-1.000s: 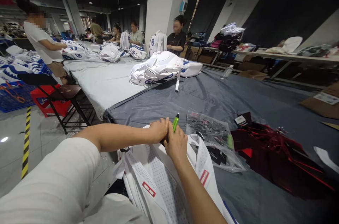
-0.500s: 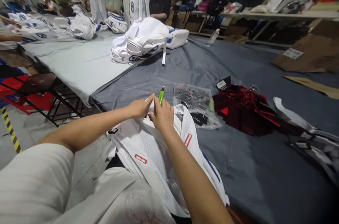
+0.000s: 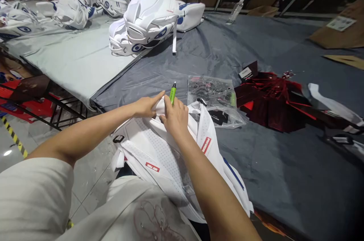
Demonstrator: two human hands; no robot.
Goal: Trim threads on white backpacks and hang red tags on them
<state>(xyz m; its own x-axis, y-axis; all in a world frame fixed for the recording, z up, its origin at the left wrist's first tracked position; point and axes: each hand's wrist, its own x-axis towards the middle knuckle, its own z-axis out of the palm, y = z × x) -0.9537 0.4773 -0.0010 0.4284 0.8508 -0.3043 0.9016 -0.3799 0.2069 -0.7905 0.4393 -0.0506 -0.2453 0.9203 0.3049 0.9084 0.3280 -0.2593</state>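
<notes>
Two hands meet just left of the frame's centre, at the top edge of a white backpack (image 3: 159, 146) that lies partly on my lap and partly on the table. My left hand (image 3: 148, 106) comes in from the lower left on a long, nearly straight forearm, fingers stretched flat and pinching a fold of the white fabric. My right hand (image 3: 174, 117) rises from the bottom edge, wrist bent, and is closed around a green marker (image 3: 172, 93), its knuckles touching the same fold, so both hands press together on the bag.

The marker stands almost upright, its dark tip pointing to the top of the frame. The backpack's long axis runs from the centre down to the lower right, mesh back panel up, with small red labels showing.

Beneath lies a dark grey table cover (image 3: 284, 180). Right of my hands sit a clear plastic bag (image 3: 213, 93) and a heap of red ribbon (image 3: 273, 100). In the upper left, another white backpack (image 3: 142, 24) rests by a pale grey cloth (image 3: 71, 59).
</notes>
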